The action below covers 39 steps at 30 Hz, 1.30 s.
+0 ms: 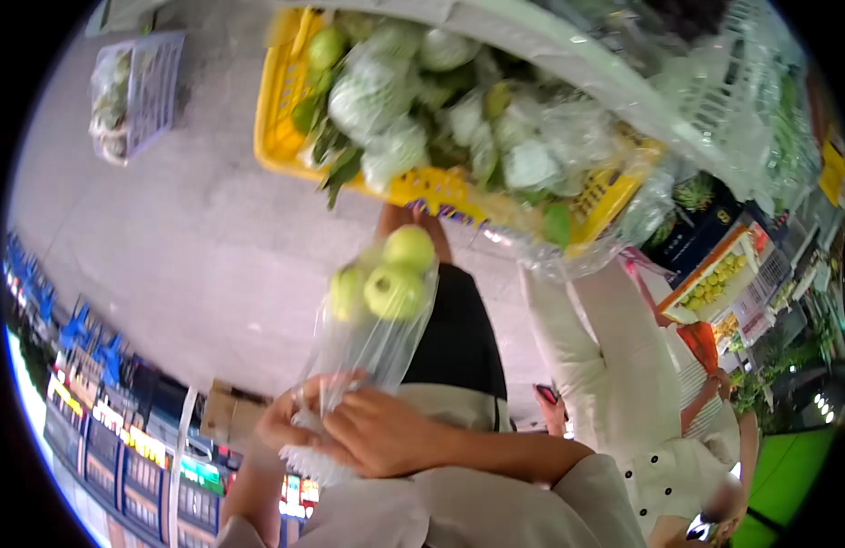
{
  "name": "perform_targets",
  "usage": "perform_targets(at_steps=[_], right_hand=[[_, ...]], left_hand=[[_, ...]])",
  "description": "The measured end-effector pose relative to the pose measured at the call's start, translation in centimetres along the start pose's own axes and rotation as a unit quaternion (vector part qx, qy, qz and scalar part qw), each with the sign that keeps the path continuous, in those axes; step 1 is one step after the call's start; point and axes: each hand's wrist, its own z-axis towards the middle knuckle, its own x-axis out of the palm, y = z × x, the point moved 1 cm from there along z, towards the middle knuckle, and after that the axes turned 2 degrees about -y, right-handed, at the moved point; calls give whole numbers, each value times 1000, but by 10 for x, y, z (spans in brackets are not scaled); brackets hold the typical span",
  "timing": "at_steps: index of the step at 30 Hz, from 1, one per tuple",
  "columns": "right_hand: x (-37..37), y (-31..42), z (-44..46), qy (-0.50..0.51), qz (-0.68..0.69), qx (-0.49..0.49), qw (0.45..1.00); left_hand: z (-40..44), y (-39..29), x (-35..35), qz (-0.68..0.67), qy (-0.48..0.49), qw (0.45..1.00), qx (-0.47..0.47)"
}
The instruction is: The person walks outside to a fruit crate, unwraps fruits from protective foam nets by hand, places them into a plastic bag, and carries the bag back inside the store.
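Observation:
A clear plastic bag (367, 342) with three round green fruits (395, 290) in it extends from my hands towards the yellow basket. My left hand (299, 418) has its fingers closed on the bag's gathered top. Beside it, my right hand (372, 431) is also closed on the gathered plastic, with the fingers bent. The two hands are close together in front of my grey shirt. Loose crumpled plastic (317, 457) shows below the hands. The yellow basket (274, 119) holds leafy green fruits, several of them wrapped in plastic.
A pale crate (157, 82) with wrapped produce stands on the grey floor (212, 247) at upper left. To the right is a person in white trousers (614, 347); a hand holding a phone (547, 395) is nearby. Boxes of yellow-green fruit (714, 281) are farther right.

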Motion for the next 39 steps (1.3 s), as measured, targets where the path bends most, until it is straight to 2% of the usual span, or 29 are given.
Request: perform_targets(at_steps=[1,2,3,5,6,7,8,9,10,11,12,13,14,15,16,17,18,20,23,26,27,29,30,33,34,35,37,38,39], right_hand=[[-1,3,-2,6,-15,-9,1000],[-5,5,-7,-1,-21,19,1000],[-11,2,-13,-6,-24,26,999],[-31,-16,-24,28,53,59,996],[-54,-33,-21,48,78,45,995],[-86,-44,-15,58,76,62,993],[-117,-59,-9,19,69,109,991],[-148,-83,-2,-92,28,201,975],[-177,-108,8,-216,-22,298,929],[-208,-138,24,-309,-71,348,883],[-240,-179,40,-340,-164,261,889],[-271,-218,56,-373,-268,178,870],[-296,-244,76,-361,-266,189,873],[-306,-265,88,-364,-248,160,883],[-314,-283,100,-367,-229,130,892],[-325,-301,119,-364,-399,121,833],[-333,-316,140,-352,-556,107,746],[-343,-336,168,-336,-549,114,757],[-344,-348,196,-289,-554,150,766],[-350,-360,219,-235,-568,186,766],[-352,-364,221,-218,-568,202,767],[-360,-371,235,-193,-574,219,765],[-365,-374,242,-180,-576,228,764],[-372,-384,245,-163,-582,240,760],[-371,-385,244,-160,-583,240,759],[-370,-387,242,-159,-583,241,759],[-370,-389,241,-161,-584,240,759],[-371,-390,242,-164,-585,237,758],[-370,-390,241,-164,-583,238,759]], left_hand=[[2,5,-3,-104,13,994,-17],[0,18,-22,-148,56,987,-21],[3,14,-8,-242,37,968,-49],[12,17,-4,-183,56,980,-44],[17,14,-4,-185,54,980,-52],[24,9,-5,-102,68,991,-49],[27,9,-6,-19,81,995,-46],[27,13,-9,-24,76,996,-49],[28,16,-15,-56,10,998,-26],[27,21,-21,-88,-56,995,-4],[23,29,-42,-70,-106,992,27],[19,37,-63,-50,-156,985,55],[19,36,-85,-468,30,881,-61],[25,28,-82,-620,89,779,-27],[32,20,-78,-744,159,648,-16],[43,8,-76,-746,169,643,42],[51,-2,-73,-723,158,665,103],[58,-8,-73,-701,142,679,164],[60,1,-102,-688,148,693,158],[54,-3,-120,-645,-11,738,200],[50,-3,-125,-647,-10,736,200],[37,0,-144,-460,-182,839,226],[31,4,-151,-419,-162,856,257],[29,11,-148,-351,-194,866,299],[36,10,-143,-276,-113,903,309],[39,13,-132,-277,-116,903,307],[51,13,-108,-234,-301,878,291],[50,19,-112,-169,-290,895,292],[52,21,-108,-166,-290,896,292]])
